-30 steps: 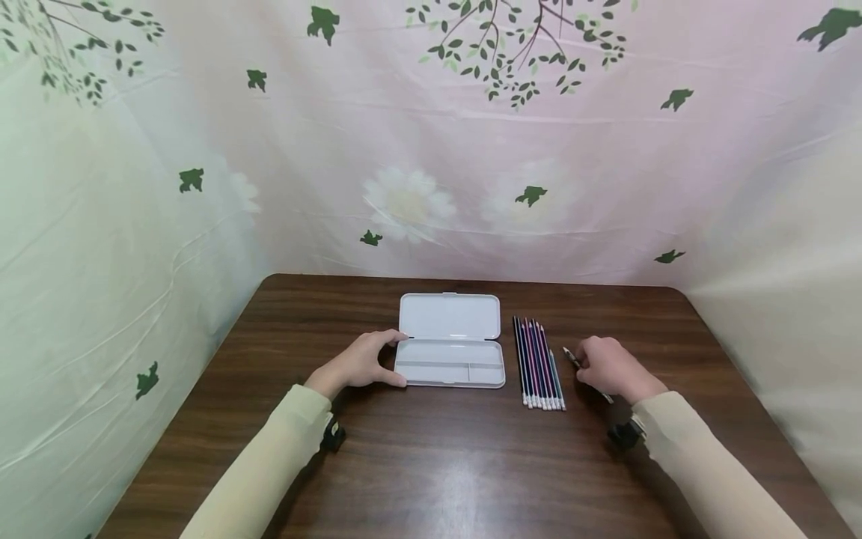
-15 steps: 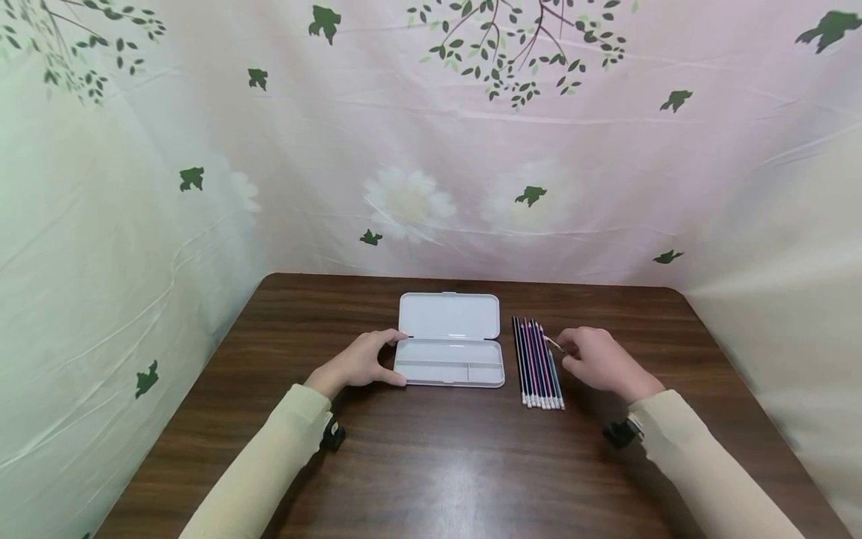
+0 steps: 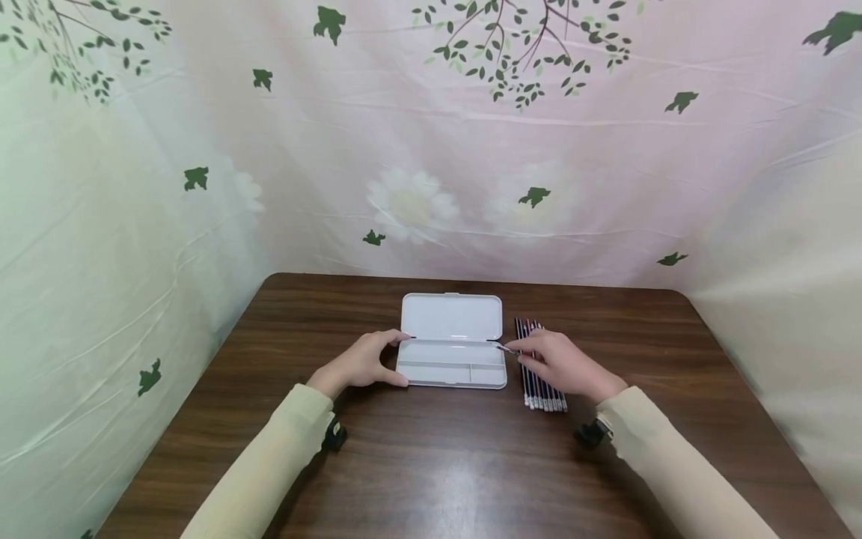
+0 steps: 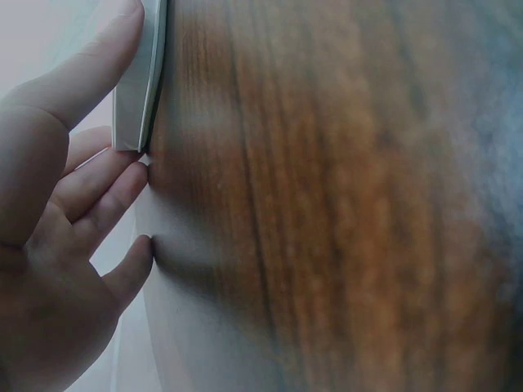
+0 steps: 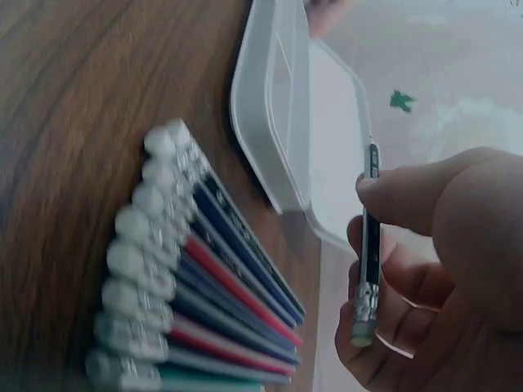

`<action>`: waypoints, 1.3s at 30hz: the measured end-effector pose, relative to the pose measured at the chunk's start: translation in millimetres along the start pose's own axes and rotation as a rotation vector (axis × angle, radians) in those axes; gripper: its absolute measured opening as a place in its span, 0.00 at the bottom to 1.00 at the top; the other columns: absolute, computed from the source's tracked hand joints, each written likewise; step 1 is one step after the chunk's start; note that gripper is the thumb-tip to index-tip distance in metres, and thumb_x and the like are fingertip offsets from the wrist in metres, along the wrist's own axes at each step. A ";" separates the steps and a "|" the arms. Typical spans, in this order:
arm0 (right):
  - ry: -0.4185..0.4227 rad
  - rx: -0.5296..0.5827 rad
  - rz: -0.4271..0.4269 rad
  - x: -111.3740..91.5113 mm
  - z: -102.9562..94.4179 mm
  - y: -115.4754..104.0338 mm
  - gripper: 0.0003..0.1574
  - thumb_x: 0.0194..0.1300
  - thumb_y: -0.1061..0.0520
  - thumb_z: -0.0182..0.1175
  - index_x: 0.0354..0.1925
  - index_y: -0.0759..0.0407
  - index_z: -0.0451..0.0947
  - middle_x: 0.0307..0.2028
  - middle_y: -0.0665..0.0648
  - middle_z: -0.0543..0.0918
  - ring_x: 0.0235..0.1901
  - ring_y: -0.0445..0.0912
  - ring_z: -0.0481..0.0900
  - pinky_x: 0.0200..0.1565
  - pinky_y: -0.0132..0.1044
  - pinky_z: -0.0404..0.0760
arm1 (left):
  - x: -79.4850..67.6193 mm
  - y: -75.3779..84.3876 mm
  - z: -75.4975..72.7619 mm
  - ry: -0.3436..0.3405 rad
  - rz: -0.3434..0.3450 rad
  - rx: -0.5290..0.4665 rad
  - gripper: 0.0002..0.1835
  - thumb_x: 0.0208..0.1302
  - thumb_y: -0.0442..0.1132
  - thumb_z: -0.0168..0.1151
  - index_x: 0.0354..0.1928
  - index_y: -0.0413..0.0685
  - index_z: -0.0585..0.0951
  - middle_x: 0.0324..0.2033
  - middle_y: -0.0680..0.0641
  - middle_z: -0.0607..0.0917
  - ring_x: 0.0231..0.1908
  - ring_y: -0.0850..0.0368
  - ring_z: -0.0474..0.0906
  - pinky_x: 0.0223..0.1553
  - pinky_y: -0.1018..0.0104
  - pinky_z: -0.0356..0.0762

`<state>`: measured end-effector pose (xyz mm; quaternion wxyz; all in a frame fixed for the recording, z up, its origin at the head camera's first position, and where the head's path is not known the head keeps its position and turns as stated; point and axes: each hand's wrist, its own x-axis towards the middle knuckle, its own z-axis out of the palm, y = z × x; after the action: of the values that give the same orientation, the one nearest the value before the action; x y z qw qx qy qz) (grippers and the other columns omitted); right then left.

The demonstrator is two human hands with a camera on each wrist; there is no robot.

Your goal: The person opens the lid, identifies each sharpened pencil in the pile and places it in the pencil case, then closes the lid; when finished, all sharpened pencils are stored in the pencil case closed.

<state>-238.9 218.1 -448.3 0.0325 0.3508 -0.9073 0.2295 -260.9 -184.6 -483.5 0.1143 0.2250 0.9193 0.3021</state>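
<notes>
A white pencil case (image 3: 431, 352) lies with its lid (image 3: 451, 317) swung back on the table. My left hand (image 3: 361, 361) holds its left end, thumb at the near corner and fingers at the far one. In the left wrist view the thumb lies along the side of the case. My right hand (image 3: 554, 361) is above the row of pencils (image 3: 542, 401), pinching a short dark pencil (image 5: 373, 237) between thumb and fingers. This pencil has a silver ferrule and a pale eraser; its tip points at the right end of the case.
The pencils lie side by side right of the case, white erasers toward me, partly hidden by the right hand. A narrow front strip of the case is divided in two. Behind the brown wooden table (image 3: 431, 464) hangs a printed cloth (image 3: 458, 150).
My right hand has picked the short pencil up from the table on the right and carried it left, over the row of pencils to the case. The left hand stays at the case.
</notes>
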 end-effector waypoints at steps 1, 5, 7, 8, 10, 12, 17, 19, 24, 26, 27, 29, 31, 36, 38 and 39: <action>-0.011 0.000 -0.018 2.0 2.3 -0.8 0.16 0.73 0.64 0.65 0.56 0.60 0.87 0.41 0.51 0.86 0.37 0.42 0.78 0.40 0.39 0.80 | 0.3 -0.2 0.3 0.001 0.001 0.000 0.48 0.51 0.57 0.85 0.72 0.49 0.75 0.61 0.45 0.81 0.63 0.50 0.76 0.68 0.48 0.72; -0.034 0.002 -0.060 10.5 11.4 -6.3 0.13 0.72 0.64 0.66 0.53 0.60 0.88 0.43 0.50 0.88 0.42 0.42 0.83 0.46 0.42 0.84 | 1.2 -0.9 0.9 0.001 -0.007 0.004 0.48 0.51 0.56 0.85 0.72 0.50 0.75 0.61 0.46 0.81 0.63 0.50 0.75 0.69 0.49 0.71; -0.033 0.014 -0.070 14.8 15.6 -10.3 0.13 0.72 0.64 0.66 0.53 0.59 0.88 0.43 0.50 0.87 0.42 0.41 0.83 0.46 0.41 0.84 | 1.4 -1.1 1.2 0.000 -0.012 0.005 0.48 0.51 0.56 0.85 0.72 0.50 0.75 0.61 0.45 0.81 0.64 0.50 0.75 0.69 0.49 0.71; -0.030 0.018 -0.077 16.8 17.4 -12.5 0.13 0.72 0.64 0.66 0.53 0.59 0.88 0.43 0.50 0.87 0.41 0.41 0.82 0.45 0.41 0.84 | 1.4 -1.1 1.4 -0.001 -0.014 0.006 0.48 0.51 0.56 0.85 0.73 0.51 0.74 0.62 0.46 0.81 0.64 0.50 0.75 0.69 0.50 0.71; -0.029 0.023 -0.084 21.3 20.9 -17.3 0.13 0.72 0.64 0.66 0.53 0.59 0.87 0.42 0.50 0.87 0.39 0.39 0.81 0.43 0.39 0.83 | 1.3 -1.1 1.4 0.000 -0.015 0.007 0.48 0.51 0.57 0.85 0.73 0.51 0.74 0.62 0.45 0.81 0.64 0.50 0.75 0.69 0.50 0.71; -0.034 0.029 -0.086 26.4 23.4 -24.0 0.14 0.72 0.64 0.66 0.54 0.59 0.87 0.40 0.49 0.85 0.37 0.39 0.78 0.41 0.37 0.81 | 1.2 -0.7 1.1 0.000 -0.015 0.005 0.48 0.51 0.57 0.85 0.73 0.51 0.74 0.62 0.45 0.81 0.64 0.50 0.75 0.69 0.49 0.71; -0.061 0.058 -0.106 39.9 32.0 -38.4 0.17 0.72 0.66 0.64 0.57 0.60 0.86 0.38 0.50 0.83 0.34 0.39 0.75 0.38 0.34 0.79 | 0.8 0.8 0.4 0.000 -0.022 0.005 0.48 0.52 0.56 0.85 0.73 0.50 0.75 0.62 0.45 0.81 0.64 0.50 0.75 0.70 0.49 0.71; -0.071 0.071 -0.118 44.7 37.1 -42.5 0.19 0.72 0.68 0.61 0.58 0.60 0.86 0.40 0.51 0.84 0.36 0.39 0.75 0.39 0.34 0.79 | 0.5 1.0 0.3 -0.001 -0.026 0.008 0.48 0.52 0.56 0.85 0.73 0.51 0.74 0.62 0.45 0.81 0.65 0.50 0.75 0.70 0.49 0.71; -0.094 0.059 -0.148 55.3 49.6 -53.0 0.22 0.70 0.70 0.60 0.58 0.59 0.87 0.42 0.53 0.85 0.38 0.40 0.77 0.41 0.34 0.80 | 0.7 0.2 0.8 -0.005 -0.028 0.007 0.48 0.52 0.57 0.84 0.73 0.51 0.74 0.62 0.46 0.81 0.65 0.50 0.75 0.70 0.49 0.71; -0.101 0.042 -0.166 59.2 54.3 -56.2 0.21 0.69 0.70 0.61 0.56 0.59 0.88 0.43 0.53 0.86 0.39 0.41 0.79 0.42 0.35 0.81 | 1.3 -0.8 1.1 -0.005 -0.027 0.006 0.48 0.52 0.58 0.84 0.73 0.51 0.74 0.62 0.46 0.81 0.65 0.51 0.75 0.70 0.49 0.71; -0.103 0.034 -0.171 61.1 56.3 -58.0 0.20 0.69 0.70 0.62 0.55 0.59 0.88 0.43 0.53 0.87 0.40 0.41 0.81 0.43 0.36 0.82 | 1.6 -1.1 1.3 -0.005 -0.026 0.007 0.48 0.52 0.58 0.84 0.73 0.51 0.74 0.62 0.46 0.81 0.65 0.51 0.75 0.70 0.49 0.71; -0.106 0.020 -0.179 64.9 60.0 -61.3 0.19 0.69 0.70 0.63 0.54 0.59 0.89 0.43 0.52 0.88 0.42 0.41 0.83 0.46 0.37 0.84 | 1.9 -1.9 1.6 -0.003 -0.027 0.011 0.48 0.52 0.58 0.84 0.73 0.52 0.74 0.62 0.46 0.81 0.64 0.51 0.75 0.70 0.50 0.71; -0.102 0.017 -0.188 68.3 63.2 -64.7 0.17 0.69 0.70 0.64 0.52 0.60 0.89 0.43 0.53 0.89 0.44 0.43 0.85 0.49 0.40 0.85 | 2.0 -2.2 1.6 -0.002 -0.027 0.012 0.48 0.52 0.58 0.84 0.73 0.52 0.74 0.62 0.47 0.81 0.64 0.52 0.75 0.70 0.50 0.71; -0.098 0.012 -0.208 74.5 71.6 -70.0 0.16 0.69 0.70 0.65 0.51 0.61 0.90 0.43 0.55 0.89 0.46 0.44 0.87 0.51 0.40 0.85 | 2.2 -1.9 1.3 0.000 -0.022 0.009 0.47 0.52 0.57 0.84 0.73 0.52 0.75 0.62 0.47 0.81 0.63 0.52 0.75 0.69 0.50 0.71; -0.098 0.011 -0.217 75.6 74.4 -71.0 0.15 0.70 0.69 0.65 0.51 0.61 0.90 0.43 0.55 0.89 0.46 0.44 0.86 0.51 0.40 0.85 | 2.3 -1.6 1.1 -0.002 -0.019 0.006 0.47 0.52 0.57 0.84 0.73 0.52 0.75 0.61 0.47 0.81 0.63 0.52 0.75 0.69 0.50 0.71; -0.098 0.011 -0.220 76.2 75.6 -71.0 0.14 0.70 0.69 0.65 0.51 0.61 0.90 0.43 0.54 0.89 0.46 0.44 0.86 0.51 0.39 0.85 | 2.4 -1.4 0.9 -0.002 -0.018 0.005 0.47 0.52 0.57 0.84 0.73 0.52 0.75 0.61 0.47 0.81 0.63 0.52 0.75 0.69 0.50 0.71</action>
<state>-242.3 91.6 -471.0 0.0111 0.4591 -0.8626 0.2120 -263.1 -184.0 -485.2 0.1176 0.2172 0.9218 0.2986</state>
